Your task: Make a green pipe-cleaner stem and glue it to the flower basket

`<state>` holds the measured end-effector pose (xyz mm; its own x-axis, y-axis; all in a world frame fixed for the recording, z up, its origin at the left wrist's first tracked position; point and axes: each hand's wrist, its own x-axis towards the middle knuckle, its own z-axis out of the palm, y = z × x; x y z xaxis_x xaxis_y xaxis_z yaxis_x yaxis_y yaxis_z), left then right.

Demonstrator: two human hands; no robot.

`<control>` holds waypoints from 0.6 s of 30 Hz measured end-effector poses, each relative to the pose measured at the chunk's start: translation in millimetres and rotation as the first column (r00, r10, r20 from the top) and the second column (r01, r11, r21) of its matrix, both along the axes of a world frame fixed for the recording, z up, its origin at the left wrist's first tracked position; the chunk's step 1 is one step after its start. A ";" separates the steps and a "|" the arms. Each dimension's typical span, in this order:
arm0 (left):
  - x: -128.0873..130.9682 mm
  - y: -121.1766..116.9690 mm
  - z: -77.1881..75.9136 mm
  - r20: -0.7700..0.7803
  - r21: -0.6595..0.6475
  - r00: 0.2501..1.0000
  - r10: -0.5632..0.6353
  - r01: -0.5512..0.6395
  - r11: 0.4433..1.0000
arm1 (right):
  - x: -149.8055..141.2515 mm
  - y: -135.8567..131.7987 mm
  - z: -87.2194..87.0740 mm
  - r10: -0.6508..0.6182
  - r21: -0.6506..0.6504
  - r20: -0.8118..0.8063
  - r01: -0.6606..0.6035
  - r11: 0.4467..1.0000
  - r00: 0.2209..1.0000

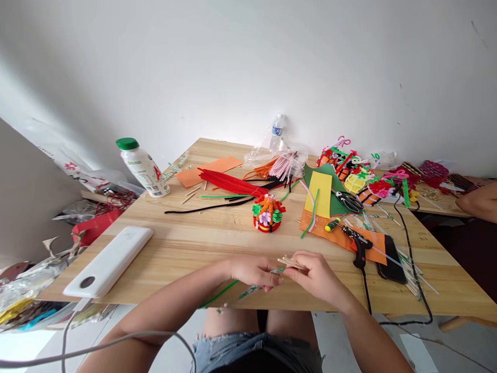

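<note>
Two bare hands meet over the front edge of a wooden table, lower centre of the frame, the right one closed on a small bundle of thin wooden sticks (293, 263).
Forearms angle in from both lower corners; the left hand (256, 272), palm down with fingers bent, is beside a twisted green-and-white strip (252, 291), though whether it grips the strip cannot be told, while the right hand (314, 273) pinches the sticks, too bunched to count, between thumb and fingers. Beyond them at centre sits one round, fuzzy flowered ornament (266, 215); two plastic bottles, one white (143, 168) at left and one clear (277, 133) at upper centre, stand upright, and one glue gun (359, 246) lies on orange paper (330, 232) at right.
</note>
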<state>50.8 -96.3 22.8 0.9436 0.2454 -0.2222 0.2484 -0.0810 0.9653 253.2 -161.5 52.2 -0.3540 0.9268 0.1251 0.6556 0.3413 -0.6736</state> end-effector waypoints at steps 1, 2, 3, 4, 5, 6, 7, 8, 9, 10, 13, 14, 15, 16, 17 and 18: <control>-1.3 1.4 -0.9 -0.001 -0.060 1.000 0.027 -0.027 0.998 | 12.5 2.1 4.4 -0.049 0.048 0.017 0.049 0.998 0.999; -2.3 2.7 -1.6 0.003 -0.135 0.998 0.063 -0.062 0.989 | 28.6 5.6 9.1 -0.138 0.113 0.030 0.134 0.985 0.990; -2.8 3.9 -2.0 0.016 -0.218 0.994 0.108 -0.102 0.971 | 48.4 10.6 13.9 -0.278 0.183 0.031 0.268 0.946 0.960; -3.0 5.3 -2.3 0.033 -0.301 0.986 0.166 -0.149 0.942 | 71.7 16.9 18.6 -0.452 0.226 0.020 0.436 0.871 0.892; -2.8 6.8 -2.3 0.051 -0.379 0.970 0.238 -0.202 0.903 | 97.8 23.9 22.9 -0.668 0.236 0.027 0.645 0.727 0.744; -2.3 8.6 -2.3 0.068 -0.446 0.945 0.320 -0.258 0.857 | 125.6 30.9 26.7 -0.833 0.210 0.077 0.808 0.551 0.548; -1.7 10.8 -2.2 0.077 -0.504 0.912 0.403 -0.313 0.805 | 153.6 37.1 29.6 -0.927 0.198 0.143 0.907 0.371 0.348; -1.2 13.2 -2.0 0.079 -0.554 0.872 0.483 -0.364 0.748 | 180.5 41.9 31.5 -0.959 0.202 0.171 0.945 0.256 0.224; -0.7 15.9 -1.9 0.079 -0.596 0.835 0.545 -0.398 0.697 | 204.9 44.9 32.4 -0.967 0.197 0.209 0.963 0.184 0.143; -0.4 18.5 -1.8 0.079 -0.632 0.803 0.591 -0.418 0.653 | 226.0 46.1 32.2 -0.971 0.194 0.236 0.978 0.074 0.027; -0.2 25.1 -1.8 0.120 -0.705 0.715 0.689 -0.427 0.566 | 265.9 42.9 28.8 -0.961 0.151 0.270 0.988 -0.012 -0.053; -0.1 26.5 -1.9 0.140 -0.717 0.682 0.718 -0.430 0.549 | 271.5 41.8 27.5 -0.969 0.140 0.242 0.990 -0.003 -0.038; 0.2 27.4 -2.0 0.162 -0.725 0.645 0.747 -0.436 0.533 | 273.7 41.8 26.3 -0.982 0.134 0.189 0.991 0.025 0.000; 0.4 27.8 -2.3 0.183 -0.729 0.606 0.774 -0.445 0.520 | 272.4 43.2 25.0 -0.990 0.132 0.123 0.988 0.080 0.064; 0.8 28.0 -2.6 0.204 -0.732 0.568 0.797 -0.452 0.510 | 267.6 46.1 23.1 -0.985 0.136 0.045 0.976 0.172 0.167; 1.0 28.0 -2.9 0.223 -0.735 0.536 0.814 -0.456 0.502 | 259.2 50.5 20.5 -0.961 0.143 -0.022 0.952 0.270 0.276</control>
<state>51.8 -68.3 19.9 0.5519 0.8264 -0.1117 -0.5157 0.4435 0.7330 512.4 -111.0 72.6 0.7683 0.5829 0.2644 0.5946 -0.4970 -0.6320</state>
